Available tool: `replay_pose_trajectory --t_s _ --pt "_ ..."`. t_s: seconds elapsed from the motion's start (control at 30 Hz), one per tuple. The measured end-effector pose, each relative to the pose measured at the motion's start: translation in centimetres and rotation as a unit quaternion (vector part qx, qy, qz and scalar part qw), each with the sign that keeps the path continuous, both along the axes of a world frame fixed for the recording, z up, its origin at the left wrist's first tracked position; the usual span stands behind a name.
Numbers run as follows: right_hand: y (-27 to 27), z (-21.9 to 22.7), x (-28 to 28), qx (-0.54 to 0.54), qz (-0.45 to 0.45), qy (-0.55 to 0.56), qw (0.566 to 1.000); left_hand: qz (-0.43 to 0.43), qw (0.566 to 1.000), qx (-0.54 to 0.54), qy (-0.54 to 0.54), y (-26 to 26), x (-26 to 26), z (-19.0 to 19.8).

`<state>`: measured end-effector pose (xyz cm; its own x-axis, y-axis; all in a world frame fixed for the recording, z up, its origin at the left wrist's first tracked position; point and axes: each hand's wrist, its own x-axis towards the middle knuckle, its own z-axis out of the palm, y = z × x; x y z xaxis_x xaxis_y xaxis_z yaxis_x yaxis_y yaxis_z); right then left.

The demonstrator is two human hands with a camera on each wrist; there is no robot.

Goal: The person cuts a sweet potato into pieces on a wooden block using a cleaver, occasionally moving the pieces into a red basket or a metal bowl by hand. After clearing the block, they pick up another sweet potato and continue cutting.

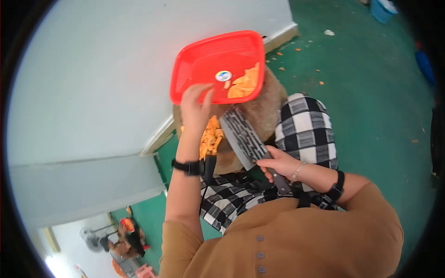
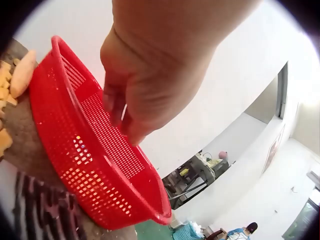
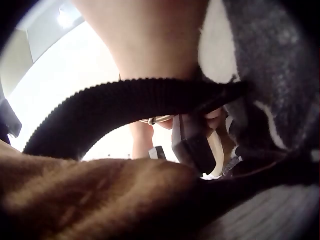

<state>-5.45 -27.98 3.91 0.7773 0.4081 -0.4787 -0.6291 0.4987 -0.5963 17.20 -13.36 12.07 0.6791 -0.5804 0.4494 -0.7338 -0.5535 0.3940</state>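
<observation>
My left hand [image 1: 195, 107] reaches over the near rim of a red plastic basket [image 1: 197, 62], fingers bent loosely downward. In the left wrist view its fingers point into the basket, a gap showing between them and nothing visibly held. Orange slices [image 1: 243, 87], like sweet potato, lie at the basket's right side. My right hand [image 1: 282, 164] grips the handle of a cleaver [image 1: 244, 138] with a dark patterned blade. That blade lies over a round chopping block [image 1: 271, 106], beside a pile of small orange chunks [image 1: 211, 139]. The right wrist view is mostly blocked by a strap and sleeve.
The basket sits on the block's far side, close to a white wall [image 1: 102, 83]. Checked trouser legs [image 1: 306, 125] flank the block. Scraps [image 1: 320, 83] dot the green floor. Far off are a blue bin [image 1: 382, 11], a fan [image 1: 92, 241] and another person [image 1: 127, 243].
</observation>
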Motion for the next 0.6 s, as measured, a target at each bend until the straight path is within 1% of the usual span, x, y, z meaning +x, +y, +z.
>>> replay_pose_trajectory --t_s 0.03,0.07,0.1,0.13,0.17,0.23,0.27,0.33,0.37,0.43,0.47,0.53,0.6 --pt "-0.2 -0.1 0.0 0.005 0.004 0.004 1.0 -0.027 0.997 0.032 0.06 -1.0 1.3 0.5" --pt "-0.2 -0.1 0.0 0.019 0.01 0.002 1.0 -0.019 0.997 0.045 0.058 -2.1 2.4 0.8" --pt "-0.1 0.3 -0.3 0.034 0.007 -0.001 0.999 0.014 0.981 0.131 0.143 -3.1 3.3 1.3" --pt "-0.4 0.3 -0.4 0.048 0.002 -0.002 0.999 0.046 0.95 0.212 0.226 -4.2 4.2 1.3" --pt "-0.7 0.4 -0.5 0.055 0.0 0.0 0.999 0.046 0.948 0.219 0.227 -5.0 4.9 1.0" --pt "-1.0 0.5 -0.4 0.064 0.013 0.006 0.998 0.06 0.909 0.304 0.278 -6.4 6.3 0.2" --pt "-1.1 0.5 -0.5 0.074 0.016 0.002 0.997 0.061 0.907 0.309 0.28 -6.8 6.9 -0.2" --pt "-1.1 0.6 -0.7 0.085 0.021 0.009 0.996 -0.011 0.907 0.313 0.282 -7.0 7.5 -1.6" --pt "-1.3 0.7 -0.6 0.092 0.024 0.008 0.995 -0.012 0.906 0.315 0.284 -7.3 7.9 -2.2" --pt "-1.5 1.0 -0.5 0.097 0.017 0.007 0.995 -0.063 0.909 0.323 0.257 -7.7 8.2 -2.5" --pt "-1.6 1.0 -0.5 0.097 0.019 0.005 0.995 -0.063 0.907 0.327 0.257 -7.9 8.4 -2.6" --pt "-1.6 0.9 -0.5 0.098 0.02 0.006 0.995 -0.026 0.89 0.321 0.322 -8.6 8.0 -2.3" --pt "-1.5 0.8 -0.7 0.096 0.018 -0.016 0.995 -0.032 0.894 0.307 0.323 -8.4 7.7 -2.2"
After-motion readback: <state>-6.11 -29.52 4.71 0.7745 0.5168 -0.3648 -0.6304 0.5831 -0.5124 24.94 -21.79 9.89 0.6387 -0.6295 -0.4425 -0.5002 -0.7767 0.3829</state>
